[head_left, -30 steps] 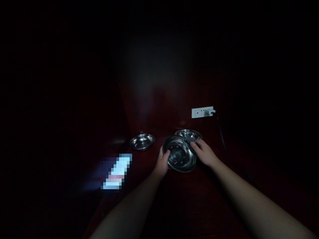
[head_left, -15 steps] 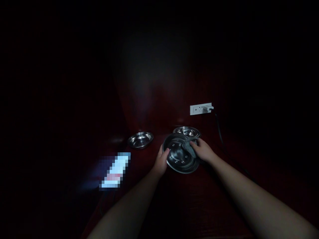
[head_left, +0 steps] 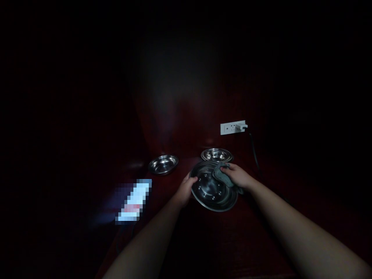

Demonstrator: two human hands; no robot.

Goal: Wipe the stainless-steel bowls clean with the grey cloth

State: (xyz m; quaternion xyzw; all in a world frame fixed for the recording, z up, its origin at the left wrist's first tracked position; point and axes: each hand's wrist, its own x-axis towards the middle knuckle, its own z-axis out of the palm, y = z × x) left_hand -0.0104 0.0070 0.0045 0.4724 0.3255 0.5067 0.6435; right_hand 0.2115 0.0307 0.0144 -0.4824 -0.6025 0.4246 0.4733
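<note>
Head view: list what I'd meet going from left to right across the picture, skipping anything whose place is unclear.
Bright, blurred screen → shallow metal dish → left hand → tilted metal bowl → right hand with grey cloth → dark cable.

Most of the fingers of the left hand were hidden behind the metal bowl, whose underside was out of sight. The grey cloth covered part of the bowl's inner wall and rim, and the fingertips of the right hand were hard to make out against it. Behind, the near edge of the stacked-looking metalware was partly covered. A screen-like bright patch was pixelated beyond reading. The plug hid part of the socket plate, and its cord faded into darkness. Both forearms were cut off below.
</note>
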